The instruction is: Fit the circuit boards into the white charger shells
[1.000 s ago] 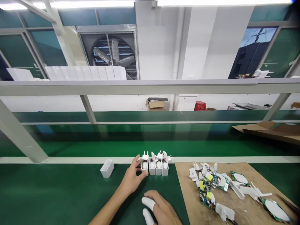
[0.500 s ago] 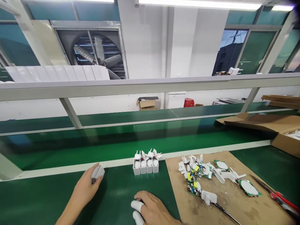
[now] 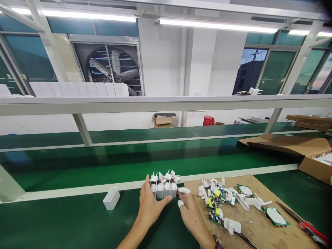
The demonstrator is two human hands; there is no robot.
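Note:
A row of several small white plug-adapter housings [image 3: 163, 191] stands upright on the green bench, plug pins and loose white parts sticking out of their tops. My left hand [image 3: 151, 204] wraps the row's left end, thumb across the lower front. At the right end, my right hand [image 3: 190, 211] has its fingertips against the last housing; white finger cots cover two of its fingers. Its other fingers are partly hidden. Off to the left, a single open white housing [image 3: 111, 199] lies tilted, apart from both hands.
Brown cardboard [image 3: 255, 238] at right carries a pile of circuit boards and white plug parts [image 3: 220, 193]. Red-handled pliers [image 3: 310, 228] lie at its right edge. An open carton [image 3: 315, 166] stands farther right. A pale rail [image 3: 90, 190] runs behind the row, before a green belt [image 3: 116, 166].
My left hand has set the single housing down on the bench and moved right to the row. My right hand has moved up to the row's right end. The view has tilted up slightly.

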